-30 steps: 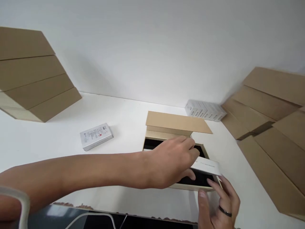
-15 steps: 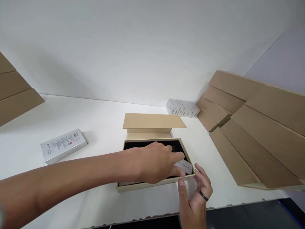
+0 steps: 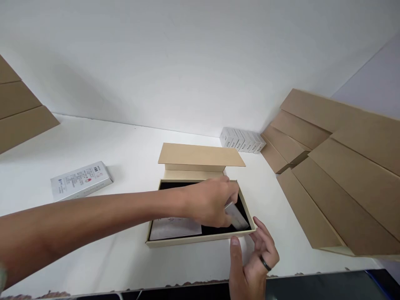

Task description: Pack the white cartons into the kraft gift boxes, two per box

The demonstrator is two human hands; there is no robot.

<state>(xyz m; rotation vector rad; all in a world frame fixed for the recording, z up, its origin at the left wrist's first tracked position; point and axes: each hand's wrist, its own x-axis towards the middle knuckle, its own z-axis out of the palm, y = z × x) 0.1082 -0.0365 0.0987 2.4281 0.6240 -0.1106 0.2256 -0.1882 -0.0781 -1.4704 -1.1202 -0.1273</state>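
Over at five o'clock I can see a plain black ring [image 3: 265,263], a smooth, rounded band on one finger of the right hand [image 3: 253,261]. The left forearm [image 3: 103,214], toward eight o'clock, is bare; something pale [image 3: 2,276] beside it is too blurred to name.

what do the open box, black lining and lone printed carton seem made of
Open box: likely cardboard, matt tan lid and straight creases. Black lining: perhaps foam or flocked card; dull, without shine. Printed carton: probably coated paperboard, silvery sheen and crisp edges.
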